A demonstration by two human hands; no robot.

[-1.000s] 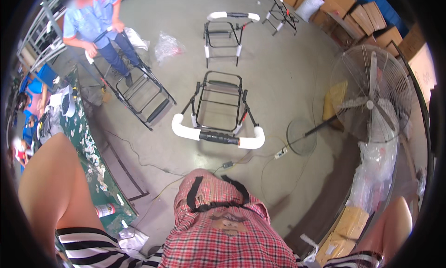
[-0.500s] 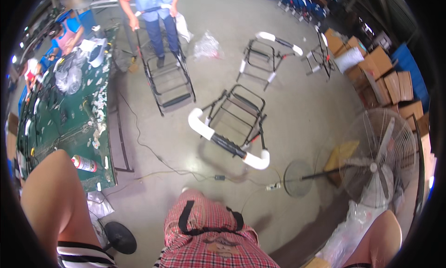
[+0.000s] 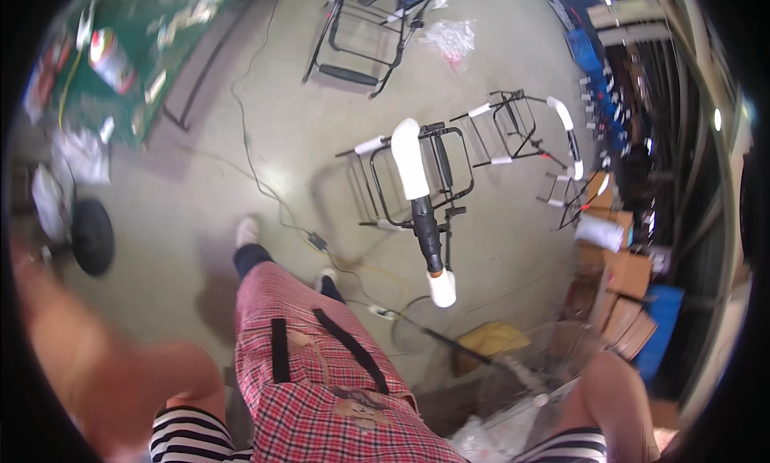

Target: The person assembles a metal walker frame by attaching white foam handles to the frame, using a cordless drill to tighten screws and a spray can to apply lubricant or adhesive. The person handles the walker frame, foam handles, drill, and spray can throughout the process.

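Observation:
My left arm is bent at the lower left, its forearm smeared by motion. The blurred end toward the rim seems to be my left hand [image 3: 50, 298]; its fingers cannot be made out. At the lower right my right elbow shows, bent, with the hand out of view. Nearest ahead on the floor stands a black tubular walking frame [image 3: 426, 232], its curved bar white at both ends and black in the middle. Neither arm visibly touches it. A second, similar frame [image 3: 573, 146] stands beyond it to the right, with a third, smaller-looking frame [image 3: 566, 212] close by.
A green worktable [image 3: 152, 30] with a spray can [image 3: 111, 60] is at upper left. A person stands behind another black frame [image 3: 349, 74] at the top. Cables [image 3: 265, 186] cross the floor. Right are a fan [image 3: 525, 379], a yellow bag [image 3: 489, 343] and cardboard boxes [image 3: 627, 272].
My view has swung to the right and my body has turned. The worktable has shifted to the upper left; the nearest frame now appears turned. My left arm has swung out and blurred.

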